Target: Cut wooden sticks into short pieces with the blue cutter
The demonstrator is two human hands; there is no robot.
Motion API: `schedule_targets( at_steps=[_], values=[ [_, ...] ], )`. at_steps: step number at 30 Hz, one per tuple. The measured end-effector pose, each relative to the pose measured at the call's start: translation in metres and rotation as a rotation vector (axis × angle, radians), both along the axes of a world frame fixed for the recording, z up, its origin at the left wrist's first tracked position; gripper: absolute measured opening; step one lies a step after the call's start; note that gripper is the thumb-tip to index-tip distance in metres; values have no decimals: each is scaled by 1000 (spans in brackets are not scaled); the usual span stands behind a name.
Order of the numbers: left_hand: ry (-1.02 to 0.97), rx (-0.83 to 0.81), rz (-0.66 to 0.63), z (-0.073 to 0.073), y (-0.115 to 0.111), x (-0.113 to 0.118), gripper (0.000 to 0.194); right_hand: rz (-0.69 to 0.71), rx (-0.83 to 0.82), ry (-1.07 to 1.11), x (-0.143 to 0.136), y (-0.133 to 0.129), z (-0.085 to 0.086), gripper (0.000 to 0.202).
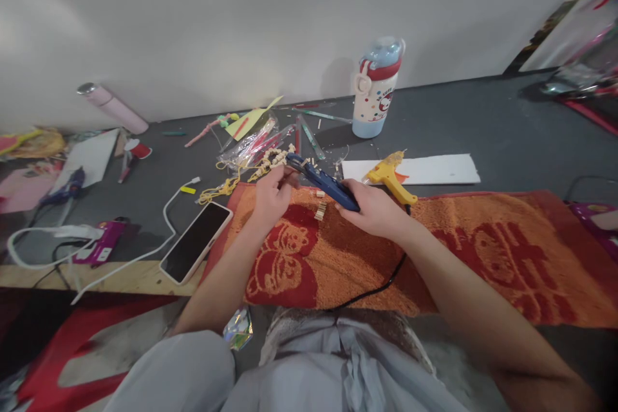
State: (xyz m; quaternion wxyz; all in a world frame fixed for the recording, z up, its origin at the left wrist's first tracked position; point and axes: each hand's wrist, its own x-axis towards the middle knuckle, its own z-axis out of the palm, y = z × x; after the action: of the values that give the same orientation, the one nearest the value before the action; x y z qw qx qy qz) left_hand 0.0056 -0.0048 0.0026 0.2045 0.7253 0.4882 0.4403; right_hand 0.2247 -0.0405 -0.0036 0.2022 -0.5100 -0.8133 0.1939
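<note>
Right-hand fingers (pixel 356 189) grip an elongated blue tool (pixel 324 183) above a fuzzy orange towel (pixel 357 257); left-hand fingers (pixel 284 176) curl near the tool's tip, grip indeterminable.

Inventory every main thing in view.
Table: one, dark grey, throughout
Towel: one, orange and red, table front
Blue tool: one, blue, above towel
Small pieces: many, pale, towel and table
White strip: one, white, behind towel
Yellow glue gun: one, yellow, towel's back edge
Cup: one, blue, red, cream, table back
Plastic packets: several, clear, table back
Yellow paper: one, yellow, table back
Yellow string: one tangle, yellow, behind towel's left
Phone: one, black screen, left of towel
Cable: one or more, white, left of phone
Pink bottle: one, pink, back left
Blue glue gun: one, blue, far left
Purple objects: two, purple, either side
Left hand: one, bare, at blue tool's front end
Right hand: one, bare, gripping blue tool
</note>
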Motion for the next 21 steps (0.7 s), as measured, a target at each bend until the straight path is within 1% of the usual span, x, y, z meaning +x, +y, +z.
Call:
schedule_targets(
  at_steps=[8, 13, 21],
  values=[
    [6, -32, -4, -2, 0, 2, 15, -28, 3, -101, -2, -3, 2, 40],
    [28, -32, 7, -2, 1, 2, 16, -35, 0, -142, -4, -5, 4, 34],
    [76, -35, 8, -2, 3, 0, 21, -42, -50, -158, -5, -6, 9, 31]
  ],
)
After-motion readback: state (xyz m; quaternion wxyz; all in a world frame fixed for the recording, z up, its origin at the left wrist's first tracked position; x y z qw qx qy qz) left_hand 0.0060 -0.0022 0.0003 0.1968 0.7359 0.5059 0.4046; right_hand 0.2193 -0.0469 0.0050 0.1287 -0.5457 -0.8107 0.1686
